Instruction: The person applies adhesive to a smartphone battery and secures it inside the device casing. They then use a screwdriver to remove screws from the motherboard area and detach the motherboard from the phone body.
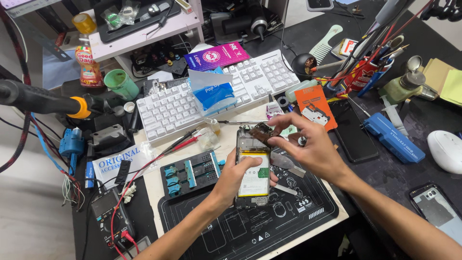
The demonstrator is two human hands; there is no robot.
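Holding an opened phone [252, 166] at the centre of the frame, the left hand [234, 177] had its grip clenched round the phone's lower left edge, thumb lying across the pale battery; the right hand [308, 149] pinched a small dark cover piece [262, 131] in its fingertips just above the phone's top end; both hovered over the black work mat [231, 226] on the counter; a white keyboard [216, 94] lay toward the upper middle; a blue holding jig [191, 172] sat left of the phone.

A phone-repair workshop: a multimeter [109, 215], a soldering iron [43, 100] and a black repair mat [240, 226] are crowding the counter [154, 188].
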